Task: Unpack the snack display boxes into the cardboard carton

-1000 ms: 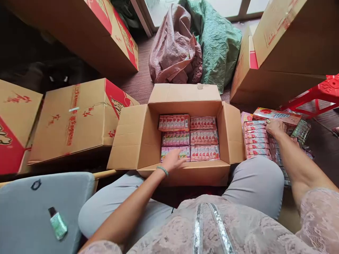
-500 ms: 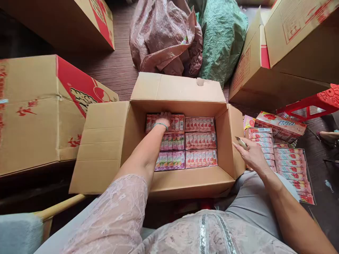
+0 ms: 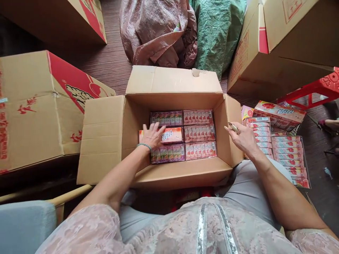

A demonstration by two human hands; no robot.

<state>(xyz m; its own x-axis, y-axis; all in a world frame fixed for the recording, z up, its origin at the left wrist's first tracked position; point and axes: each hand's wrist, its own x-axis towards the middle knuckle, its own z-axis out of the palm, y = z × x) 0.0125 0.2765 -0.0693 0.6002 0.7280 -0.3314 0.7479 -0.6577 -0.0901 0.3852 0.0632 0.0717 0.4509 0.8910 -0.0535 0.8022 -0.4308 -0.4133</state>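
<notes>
An open cardboard carton [image 3: 182, 174] stands in front of me, with rows of small packs inside. My left hand [image 3: 152, 135] reaches into it, fingers spread, lying on the left end of an orange-pink box [image 3: 172, 135]. That box lies across the left column, over the middle row. Behind it is a purple-green pack [image 3: 167, 118], and another purple pack [image 3: 169, 153] is in front. Three pink packs [image 3: 200, 133] fill the right column. Beside the carton's right flap [image 3: 234, 127], my right hand [image 3: 242, 139] is closed round a small knife [image 3: 233, 127], blade pointing up-left.
Pink packs [image 3: 288, 153] are stacked at right by my knee, with a grapefruit-printed box [image 3: 280, 113] behind. A red plastic stool [image 3: 312, 91] stands there. Large cartons [image 3: 29, 120] flank both sides. Brown [image 3: 156, 31] and green sacks [image 3: 219, 35] are behind. A chair [image 3: 26, 222] is at lower left.
My left hand has come from the back left of the carton toward me. The pink box from there now lies nearer, another face up, exposing a purple pack. My right hand keeps the knife.
</notes>
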